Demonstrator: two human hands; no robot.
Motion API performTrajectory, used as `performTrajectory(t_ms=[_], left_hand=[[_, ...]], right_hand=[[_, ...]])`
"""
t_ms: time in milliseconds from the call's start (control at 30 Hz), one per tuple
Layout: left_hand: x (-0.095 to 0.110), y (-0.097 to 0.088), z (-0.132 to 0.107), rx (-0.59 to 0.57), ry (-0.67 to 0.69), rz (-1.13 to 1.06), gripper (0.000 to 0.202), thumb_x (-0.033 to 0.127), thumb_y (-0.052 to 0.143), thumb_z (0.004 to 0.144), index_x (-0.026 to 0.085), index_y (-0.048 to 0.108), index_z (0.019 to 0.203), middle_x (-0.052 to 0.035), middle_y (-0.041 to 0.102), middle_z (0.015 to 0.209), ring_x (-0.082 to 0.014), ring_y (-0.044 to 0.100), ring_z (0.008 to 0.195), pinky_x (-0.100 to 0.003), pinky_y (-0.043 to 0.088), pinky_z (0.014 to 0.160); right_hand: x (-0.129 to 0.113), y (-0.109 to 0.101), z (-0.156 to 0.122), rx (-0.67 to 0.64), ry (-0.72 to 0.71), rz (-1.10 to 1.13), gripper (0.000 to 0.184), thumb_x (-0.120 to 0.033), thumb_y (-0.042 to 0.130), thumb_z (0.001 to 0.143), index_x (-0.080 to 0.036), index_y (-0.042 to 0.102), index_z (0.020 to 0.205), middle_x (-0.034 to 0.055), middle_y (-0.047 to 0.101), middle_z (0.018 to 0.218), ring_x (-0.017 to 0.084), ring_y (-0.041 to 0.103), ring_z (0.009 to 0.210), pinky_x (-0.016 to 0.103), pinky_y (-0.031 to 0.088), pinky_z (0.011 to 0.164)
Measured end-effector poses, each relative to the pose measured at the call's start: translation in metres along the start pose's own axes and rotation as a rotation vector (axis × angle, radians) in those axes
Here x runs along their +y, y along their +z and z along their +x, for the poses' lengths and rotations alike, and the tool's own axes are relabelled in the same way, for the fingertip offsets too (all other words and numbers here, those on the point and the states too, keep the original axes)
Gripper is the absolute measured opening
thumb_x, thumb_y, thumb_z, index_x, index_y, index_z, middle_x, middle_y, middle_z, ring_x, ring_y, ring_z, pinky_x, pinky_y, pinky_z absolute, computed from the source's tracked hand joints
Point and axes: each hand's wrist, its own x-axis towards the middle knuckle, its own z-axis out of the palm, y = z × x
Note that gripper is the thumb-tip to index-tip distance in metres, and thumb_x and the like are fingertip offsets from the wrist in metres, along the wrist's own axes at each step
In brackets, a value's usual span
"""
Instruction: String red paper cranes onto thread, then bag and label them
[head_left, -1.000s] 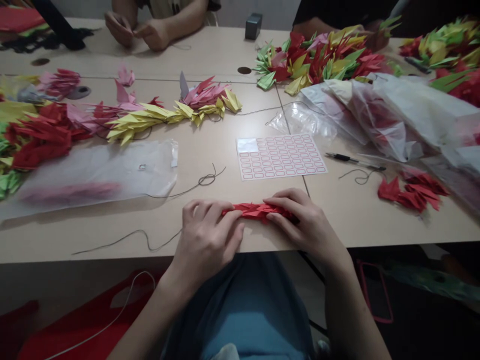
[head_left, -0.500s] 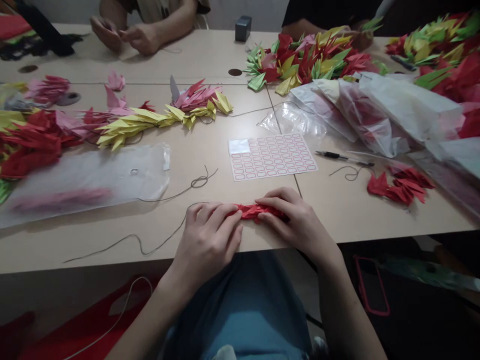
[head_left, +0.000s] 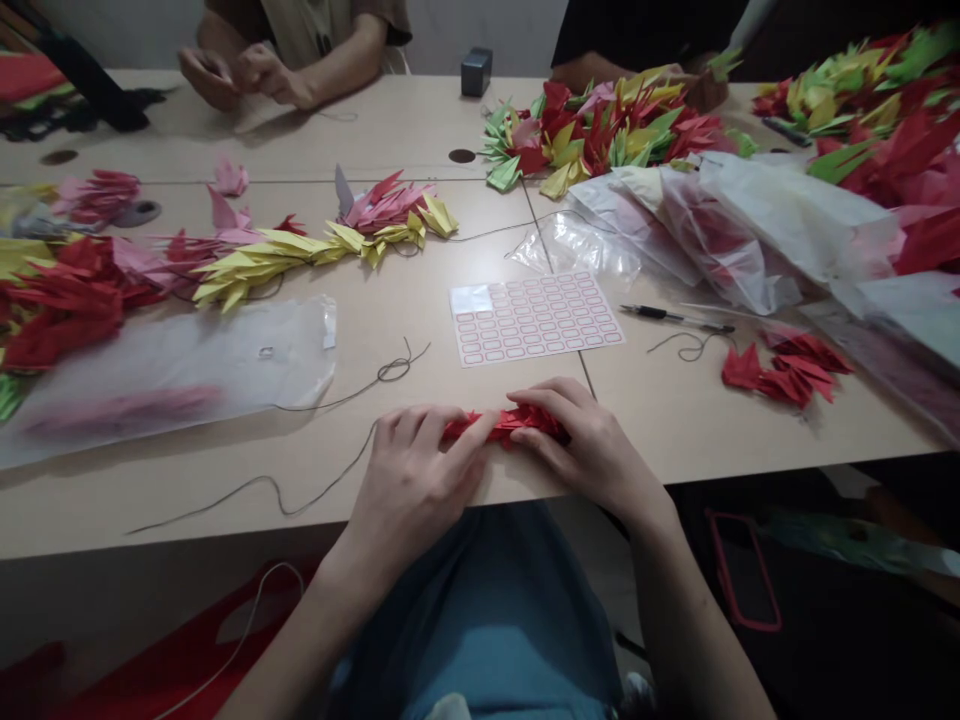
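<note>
A short string of red folded paper pieces (head_left: 501, 424) lies at the near edge of the table (head_left: 420, 290). My left hand (head_left: 416, 477) pinches its left end with curled fingers. My right hand (head_left: 583, 441) covers and grips its right end. A grey thread (head_left: 315, 488) trails left from under my left hand across the table. A sheet of red-bordered stickers (head_left: 534, 317) lies just beyond my hands.
A yellow and pink paper garland (head_left: 300, 245) and red pieces (head_left: 67, 300) lie at left, above a clear plastic bag (head_left: 165, 365). A pen (head_left: 675, 318), red pieces (head_left: 784, 365), plastic bags (head_left: 750, 235) and a mixed pile (head_left: 600, 125) lie right. Another person's hands (head_left: 240, 75) work opposite.
My hands have drawn slightly closer together on the red string, shortening the visible part. The view has shifted a little, so the table things sit lower and further left.
</note>
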Motion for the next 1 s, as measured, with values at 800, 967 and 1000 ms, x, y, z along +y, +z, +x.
performTrajectory(t_ms=[800,967,1000], left_hand=[[-0.001,-0.002,-0.001,0.053,-0.014,0.016,0.021,0.019,0.058,0.083,0.018,0.064,0.103,-0.0116,0.062,0.100,-0.0264,0.051,0.093,-0.044,0.039,0.085],[0.007,-0.003,0.005,0.145,-0.006,-0.067,0.026,0.019,0.058,0.081,0.015,0.060,0.107,-0.0137,0.061,0.107,-0.0281,0.052,0.103,-0.046,0.038,0.090],[0.010,-0.003,0.007,0.137,0.010,-0.084,0.027,0.019,0.058,0.081,0.016,0.060,0.108,-0.0132,0.062,0.107,-0.0281,0.053,0.103,-0.046,0.037,0.090]], right_hand=[[0.003,-0.022,-0.023,0.069,0.012,-0.119,0.051,-0.035,0.066,0.081,-0.023,0.049,0.128,0.0111,0.058,0.122,0.027,0.053,0.114,0.046,0.046,0.093],[0.012,-0.026,-0.029,0.081,0.046,-0.130,0.028,-0.027,0.059,0.086,-0.023,0.059,0.114,0.0077,0.066,0.106,0.023,0.060,0.099,0.043,0.046,0.087],[0.013,-0.025,-0.029,0.086,0.040,-0.120,0.026,-0.026,0.059,0.087,-0.023,0.060,0.112,0.0072,0.066,0.104,0.022,0.060,0.098,0.042,0.046,0.086]])
